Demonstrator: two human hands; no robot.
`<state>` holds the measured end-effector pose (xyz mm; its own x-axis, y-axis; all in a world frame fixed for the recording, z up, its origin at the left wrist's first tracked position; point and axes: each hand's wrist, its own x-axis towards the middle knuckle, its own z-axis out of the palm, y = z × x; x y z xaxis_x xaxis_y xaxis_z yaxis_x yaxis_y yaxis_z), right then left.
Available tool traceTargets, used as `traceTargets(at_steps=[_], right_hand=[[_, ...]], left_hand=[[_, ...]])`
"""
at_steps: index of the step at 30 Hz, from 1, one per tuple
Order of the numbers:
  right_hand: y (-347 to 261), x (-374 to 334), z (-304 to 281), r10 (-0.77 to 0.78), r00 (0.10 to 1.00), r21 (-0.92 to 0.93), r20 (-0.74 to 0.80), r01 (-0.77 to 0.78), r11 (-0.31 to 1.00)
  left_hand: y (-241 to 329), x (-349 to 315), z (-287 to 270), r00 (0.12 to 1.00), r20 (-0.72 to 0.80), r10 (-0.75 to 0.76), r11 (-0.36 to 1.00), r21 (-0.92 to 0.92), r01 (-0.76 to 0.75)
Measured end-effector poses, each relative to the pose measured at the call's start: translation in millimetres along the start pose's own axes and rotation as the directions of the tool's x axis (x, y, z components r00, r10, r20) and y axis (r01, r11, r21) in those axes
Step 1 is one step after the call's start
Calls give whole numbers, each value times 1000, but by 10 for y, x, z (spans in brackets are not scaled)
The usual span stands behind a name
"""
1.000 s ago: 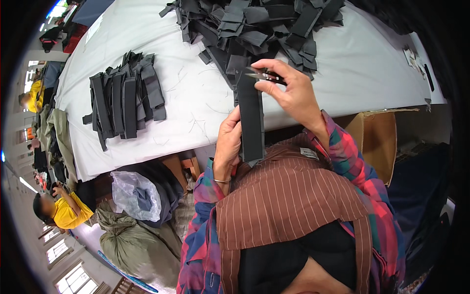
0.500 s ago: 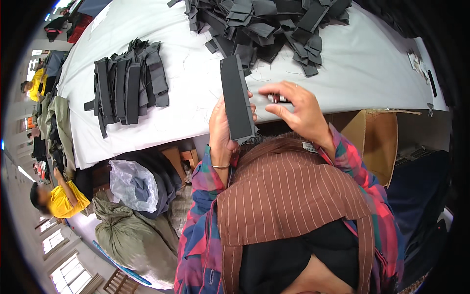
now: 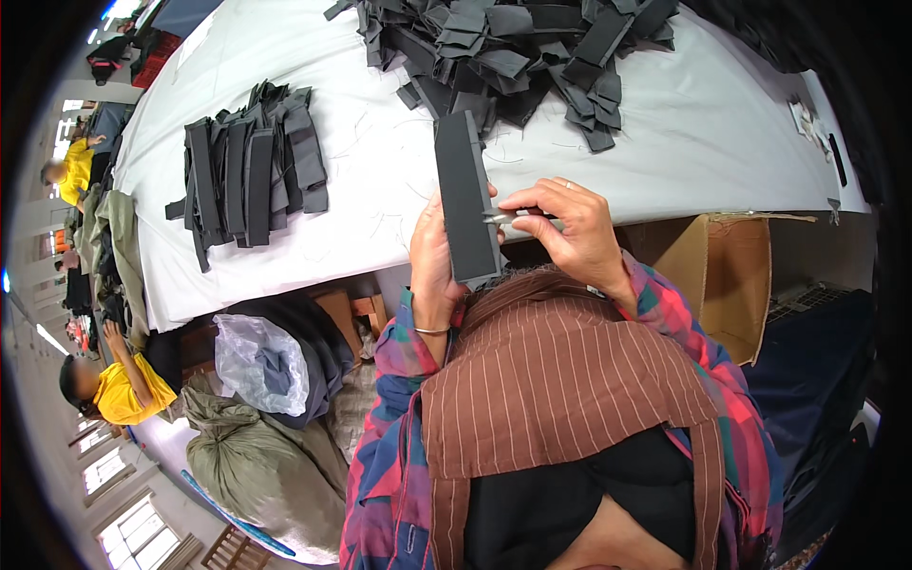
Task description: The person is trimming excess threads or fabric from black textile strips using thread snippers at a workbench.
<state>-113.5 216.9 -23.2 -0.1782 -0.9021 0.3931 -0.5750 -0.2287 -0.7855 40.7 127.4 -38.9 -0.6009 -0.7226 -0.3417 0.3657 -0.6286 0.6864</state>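
Note:
My left hand [image 3: 433, 258] is closed around a dark grey fabric strip [image 3: 464, 199], held upright above the table's near edge. Its fingers curl behind the strip and show at the right edge. In a pinch, my right hand [image 3: 568, 226] grips small metal thread snips [image 3: 503, 218]; most of their body is hidden by the fingers. The tips of the snips meet the strip's right edge about halfway along. A stack of similar strips [image 3: 249, 176] lies to the left, and a large loose heap of dark pieces [image 3: 513, 57] is beyond my hands.
White cloth covers the table [image 3: 366, 166], with loose threads scattered on it. Below it are a cardboard box [image 3: 739, 285] at right, a clear plastic bag [image 3: 256, 361] and a green sack [image 3: 252, 456] at left. People in yellow work farther left.
My right hand has moved left, bringing the snips from beside the strip to its right edge. The fingers have closed into a pinch. The strip has shifted slightly right and nearer.

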Motion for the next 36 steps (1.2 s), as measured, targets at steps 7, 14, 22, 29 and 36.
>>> traceTargets(at_steps=[7, 14, 22, 29, 36], right_hand=[[224, 139, -37, 338, 930, 236, -141, -300, 924], [472, 472, -143, 396, 893, 496, 213, -449, 743], [54, 267, -126, 34, 983, 194, 181, -70, 979], [-40, 60, 111, 80, 965, 77, 249, -102, 992], [91, 70, 52, -5, 928, 373, 372, -145, 916]], left_hand=[[-44, -55, -40, 986, 159, -51, 997, 56, 43], [-237, -105, -45, 961, 276, 0, 828, 539, -155], [-46, 32, -153, 994, -109, -29, 997, 62, 36], [-88, -10, -158, 997, -48, -54, 998, -35, 52], [155, -302, -77, 960, 271, -68, 940, -305, 152]])
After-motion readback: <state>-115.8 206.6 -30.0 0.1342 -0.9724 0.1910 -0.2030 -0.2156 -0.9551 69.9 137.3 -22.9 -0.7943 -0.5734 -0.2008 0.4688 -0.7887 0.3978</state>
